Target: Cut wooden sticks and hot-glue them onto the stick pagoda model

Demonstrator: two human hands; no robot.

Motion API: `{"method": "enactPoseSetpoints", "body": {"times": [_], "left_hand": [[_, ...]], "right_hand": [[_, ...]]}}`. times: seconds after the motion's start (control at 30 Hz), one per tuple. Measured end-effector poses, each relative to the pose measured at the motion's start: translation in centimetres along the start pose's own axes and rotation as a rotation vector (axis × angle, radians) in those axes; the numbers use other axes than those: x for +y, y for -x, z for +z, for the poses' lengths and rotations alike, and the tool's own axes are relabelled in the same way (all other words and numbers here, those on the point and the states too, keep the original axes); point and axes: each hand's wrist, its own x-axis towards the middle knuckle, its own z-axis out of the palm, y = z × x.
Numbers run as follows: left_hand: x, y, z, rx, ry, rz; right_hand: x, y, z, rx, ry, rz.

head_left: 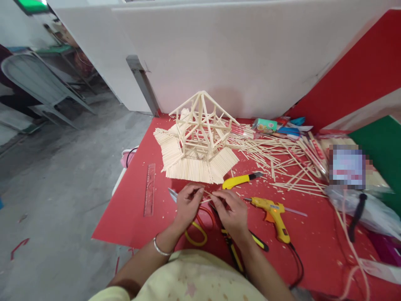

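My left hand (188,204) and my right hand (232,210) are close together in front of a wooden-stick model (202,133). Fingertips of both hands pinch thin wooden sticks (206,201) that span the small gap between them; how many is hard to make out. The model has an open pointed frame and a base with flat stick-covered flaps. Under my hands lie scissors (196,235) with red and yellow handles, partly covered, and black-and-yellow pliers (232,251), also partly hidden. A yellow utility knife (239,181) lies just beyond my right hand.
On the red table (125,221) are a clear ruler (149,190), a yellow glue gun (273,213) with its cord, and many loose sticks (266,152). Plastic packets (291,127) sit at the back. A white panel (219,54) rises behind; a chair (37,79) stands left.
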Motion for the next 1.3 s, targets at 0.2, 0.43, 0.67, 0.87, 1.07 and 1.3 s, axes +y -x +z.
{"method": "enactPoseSetpoints", "body": {"times": [0.2, 0.43, 0.67, 0.87, 1.07, 1.3], "left_hand": [[-0.07, 0.00, 0.05, -0.002, -0.006, -0.010], [-0.14, -0.03, 0.10, 0.001, -0.006, 0.000], [-0.05, 0.03, 0.11, -0.007, -0.009, 0.006], [-0.08, 0.08, 0.08, -0.019, -0.008, -0.003], [0.01, 0.16, 0.02, -0.023, 0.004, 0.003], [0.82, 0.27, -0.18, -0.043, 0.107, -0.044]], "right_hand": [[0.03, 0.01, -0.02, 0.003, 0.001, 0.010], [0.06, 0.05, -0.03, 0.028, -0.003, -0.033], [0.06, 0.06, -0.05, 0.023, 0.011, -0.034], [0.15, 0.05, 0.01, 0.019, 0.005, -0.042], [0.56, 0.15, 0.30, 0.008, 0.014, -0.043], [0.28, 0.31, 0.19, 0.003, 0.040, -0.034]]}}
